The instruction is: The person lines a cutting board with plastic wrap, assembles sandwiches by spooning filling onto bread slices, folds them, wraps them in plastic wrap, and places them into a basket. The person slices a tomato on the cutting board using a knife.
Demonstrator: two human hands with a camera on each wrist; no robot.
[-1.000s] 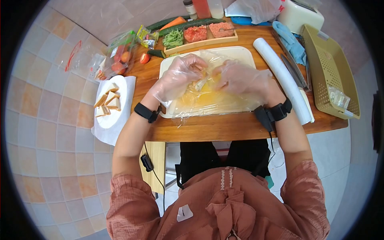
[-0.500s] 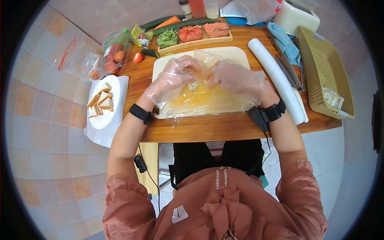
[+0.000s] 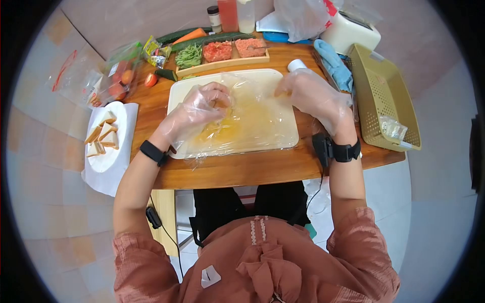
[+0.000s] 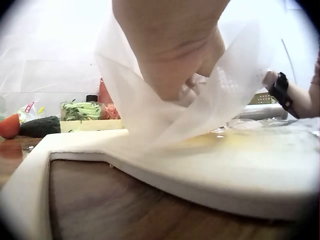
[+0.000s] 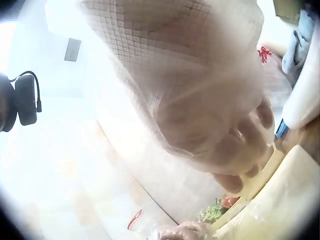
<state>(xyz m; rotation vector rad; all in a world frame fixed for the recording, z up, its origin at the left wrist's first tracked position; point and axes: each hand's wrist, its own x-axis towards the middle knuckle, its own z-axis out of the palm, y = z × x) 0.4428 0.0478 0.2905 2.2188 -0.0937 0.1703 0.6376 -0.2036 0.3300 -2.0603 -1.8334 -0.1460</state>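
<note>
A sheet of clear plastic film (image 3: 252, 129) with a yellow mass (image 3: 222, 131) under or in it lies across the white cutting board (image 3: 285, 136). The left hand (image 3: 199, 108), in a clear plastic glove, has curled fingers at the film's upper left part and pinches it; its fingertips are partly hidden in the left wrist view. Over the board's right edge is the gloved right hand (image 3: 316, 96), its fingers loosely bent, with nothing visible in them. The right wrist view shows the right hand (image 5: 200, 100) from close by, fingers pointing down, above the board (image 5: 280, 200).
Behind the board stands a wooden tray (image 3: 222, 64) of shredded cucumber and pink and red fillings. Sandwich pieces (image 3: 107, 132) lie on a white plate at left. The white roll (image 3: 296, 64) is mostly behind the right hand; a basket (image 3: 386, 101) and toaster (image 3: 351, 33) are at right.
The right hand has left the film and moved right, away from the left hand. The left hand stays at the film. The head view has shifted, so the table appears further left.
</note>
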